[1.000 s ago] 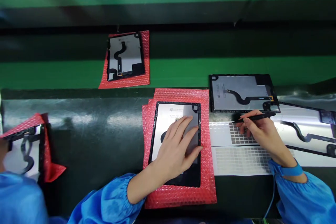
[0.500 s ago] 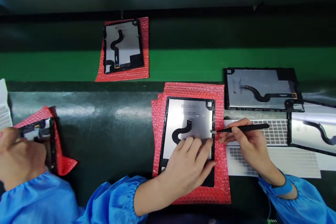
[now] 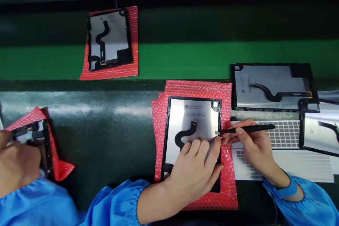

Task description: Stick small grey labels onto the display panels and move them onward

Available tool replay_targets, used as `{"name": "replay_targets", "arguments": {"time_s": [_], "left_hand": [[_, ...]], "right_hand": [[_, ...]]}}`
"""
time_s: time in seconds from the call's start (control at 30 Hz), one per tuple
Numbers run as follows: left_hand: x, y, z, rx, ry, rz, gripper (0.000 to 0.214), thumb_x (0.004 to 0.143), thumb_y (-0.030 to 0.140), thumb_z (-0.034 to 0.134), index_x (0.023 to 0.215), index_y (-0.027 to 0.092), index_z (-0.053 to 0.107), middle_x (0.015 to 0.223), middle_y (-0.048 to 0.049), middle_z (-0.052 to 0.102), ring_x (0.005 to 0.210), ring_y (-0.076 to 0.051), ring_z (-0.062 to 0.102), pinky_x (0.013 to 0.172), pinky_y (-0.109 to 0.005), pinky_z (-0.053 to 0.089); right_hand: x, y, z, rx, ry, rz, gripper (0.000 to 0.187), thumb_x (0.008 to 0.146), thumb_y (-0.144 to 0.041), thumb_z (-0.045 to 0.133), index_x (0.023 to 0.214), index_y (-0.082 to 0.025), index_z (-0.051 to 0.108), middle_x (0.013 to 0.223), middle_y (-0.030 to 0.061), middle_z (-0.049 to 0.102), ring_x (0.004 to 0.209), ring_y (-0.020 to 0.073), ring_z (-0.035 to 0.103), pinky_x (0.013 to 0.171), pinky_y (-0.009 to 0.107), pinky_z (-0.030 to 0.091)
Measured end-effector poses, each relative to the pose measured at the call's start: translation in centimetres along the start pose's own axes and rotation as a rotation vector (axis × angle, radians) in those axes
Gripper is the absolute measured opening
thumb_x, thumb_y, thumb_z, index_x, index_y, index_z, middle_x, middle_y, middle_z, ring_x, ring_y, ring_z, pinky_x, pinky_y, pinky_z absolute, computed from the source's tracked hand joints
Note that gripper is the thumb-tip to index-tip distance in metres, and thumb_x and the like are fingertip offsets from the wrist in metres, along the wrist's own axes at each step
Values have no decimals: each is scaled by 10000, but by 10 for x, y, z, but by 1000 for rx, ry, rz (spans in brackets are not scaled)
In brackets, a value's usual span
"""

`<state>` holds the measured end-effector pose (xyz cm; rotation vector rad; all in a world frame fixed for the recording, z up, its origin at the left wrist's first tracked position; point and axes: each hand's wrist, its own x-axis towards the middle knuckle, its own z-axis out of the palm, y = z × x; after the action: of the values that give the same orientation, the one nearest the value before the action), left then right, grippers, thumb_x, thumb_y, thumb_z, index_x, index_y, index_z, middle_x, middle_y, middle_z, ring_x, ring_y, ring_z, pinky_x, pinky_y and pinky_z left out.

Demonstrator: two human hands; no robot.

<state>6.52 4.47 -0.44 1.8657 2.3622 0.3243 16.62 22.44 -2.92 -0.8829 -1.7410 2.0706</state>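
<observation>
A tablet panel [image 3: 197,120] with a silver back and a black S-shaped flex cable lies face down on red bubble wrap [image 3: 227,180] in front of me. My left hand [image 3: 197,169] rests flat on its lower part, fingertips near the right edge. My right hand [image 3: 247,141] grips black tweezers [image 3: 246,129] level; their tip holds a small grey sticker at the panel's right edge.
White sheets of small grey stickers [image 3: 286,134] lie to the right under my right hand. More panels [image 3: 272,86] lie at the right. Another panel on red wrap [image 3: 109,44] rides the green belt. A co-worker's hand [image 3: 16,164] in a blue sleeve holds a panel at left.
My right hand brought the tweezers from the sticker sheet to the panel's right edge. My left hand slid down the panel, uncovering the flex cable. The panel on the belt moved left.
</observation>
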Motion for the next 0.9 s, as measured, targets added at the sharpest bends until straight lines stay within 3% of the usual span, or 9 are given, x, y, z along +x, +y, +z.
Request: {"name": "replay_targets", "arguments": {"time_s": [0.6,0.73,0.9], "left_hand": [[4,-1,-5,-42,-57,-9,622,1045,416,477,1529,25,490,1037,-147,649,894,-291,603,753,-428,575],[5,-6,-2,-90,-19,-9,635,1034,425,514,1521,18,483,1043,-143,665,906,-286,623,771,-418,587],[10,-9,-6,-115,8,-16,640,1036,442,537,1495,-3,505,1043,-144,686,909,-283,649,779,-407,589]], "right_hand": [[0,-5,1,-36,43,12,313,993,-563,710,987,-256,647,779,47,814,603,222,799,542,340,699],[-6,-14,-10,-1,82,-58,220,1008,-484,721,980,-273,669,814,42,829,621,230,804,538,345,694],[-31,-23,-41,-162,113,-135,187,993,-464,742,981,-285,688,773,48,806,581,254,782,534,390,683]]}}
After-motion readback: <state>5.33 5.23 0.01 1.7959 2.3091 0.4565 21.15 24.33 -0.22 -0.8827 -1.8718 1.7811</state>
